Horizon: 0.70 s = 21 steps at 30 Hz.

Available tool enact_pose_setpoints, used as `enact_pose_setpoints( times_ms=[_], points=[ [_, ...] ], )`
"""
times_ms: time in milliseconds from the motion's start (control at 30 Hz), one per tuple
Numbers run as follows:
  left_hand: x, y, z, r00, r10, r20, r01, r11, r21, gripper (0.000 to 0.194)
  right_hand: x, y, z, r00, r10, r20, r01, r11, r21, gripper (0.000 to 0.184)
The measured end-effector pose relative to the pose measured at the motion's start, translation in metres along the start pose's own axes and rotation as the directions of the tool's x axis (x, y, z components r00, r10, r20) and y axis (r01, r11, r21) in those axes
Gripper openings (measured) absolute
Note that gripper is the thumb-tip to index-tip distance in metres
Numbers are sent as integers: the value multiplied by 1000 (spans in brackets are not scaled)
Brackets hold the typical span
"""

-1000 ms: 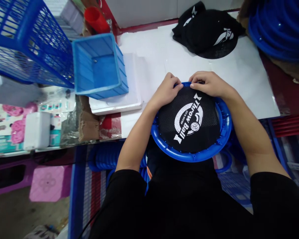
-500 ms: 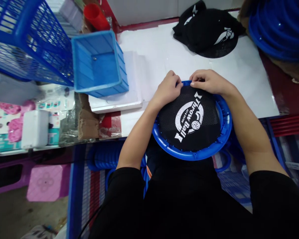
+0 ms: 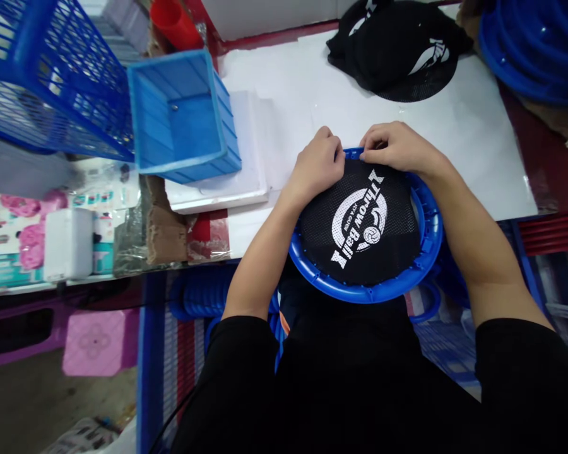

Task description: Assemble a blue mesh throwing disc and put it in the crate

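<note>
A round blue plastic ring (image 3: 329,285) lies tilted at the table's front edge, over my lap. Black mesh fabric (image 3: 307,221) printed "Throw Ball" in white spans it, with a gap between mesh and ring on the right side. My left hand (image 3: 319,161) is closed at the far left part of the rim, fingers curled over the mesh edge. Just right of it, my right hand (image 3: 397,148) pinches the mesh edge against the far rim. Both fingertips are partly hidden, and a short stretch of bare blue rim shows between the hands.
A light blue bin (image 3: 184,126) stands on a white slab (image 3: 253,170) at left, beside a blue lattice basket (image 3: 76,82) and a red cup (image 3: 175,25). Black mesh pieces (image 3: 397,50) are piled at the back. Stacked blue rings (image 3: 534,50) occupy the right corner.
The view has shifted slightly. Both hands stay at the far rim with small finger movements; the right hand's fingers have curled a little, and the ring and mesh look nearly the same.
</note>
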<state>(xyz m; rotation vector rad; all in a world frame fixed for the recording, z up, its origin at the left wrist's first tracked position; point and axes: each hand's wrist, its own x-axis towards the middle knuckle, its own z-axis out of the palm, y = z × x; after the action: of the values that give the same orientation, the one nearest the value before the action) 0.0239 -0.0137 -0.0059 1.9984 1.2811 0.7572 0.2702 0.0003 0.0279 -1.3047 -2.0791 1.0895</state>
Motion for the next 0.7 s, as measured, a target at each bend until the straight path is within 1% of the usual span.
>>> enact_pose_setpoints(
  times_ms=[100,233,333,433,567,700],
  points=[
    [-4,2,1,1000,21,-19,-21,1000,-6,9,-2,-1,1,1000,9,6,-10,1000,15,27],
    [-7,3,-1,1000,11,5,-11,1000,-11,8,-3,-1,1,1000,-5,6,5,1000,-4,26],
    [-8,7,-2,1000,-26,15,25,999,48,7,-2,0,1,999,-31,8,31,999,-21,24],
    [-7,11,-2,999,-44,-9,45,990,131,9,-2,2,1,999,-46,4,46,999,-21,22],
    [-5,12,1,999,-25,-35,31,983,181,12,-3,3,3,998,-61,-14,61,998,-21,20],
    [-4,5,4,999,8,-40,1,980,200,13,-2,7,6,996,-87,-22,87,996,-32,18]
  ],
)
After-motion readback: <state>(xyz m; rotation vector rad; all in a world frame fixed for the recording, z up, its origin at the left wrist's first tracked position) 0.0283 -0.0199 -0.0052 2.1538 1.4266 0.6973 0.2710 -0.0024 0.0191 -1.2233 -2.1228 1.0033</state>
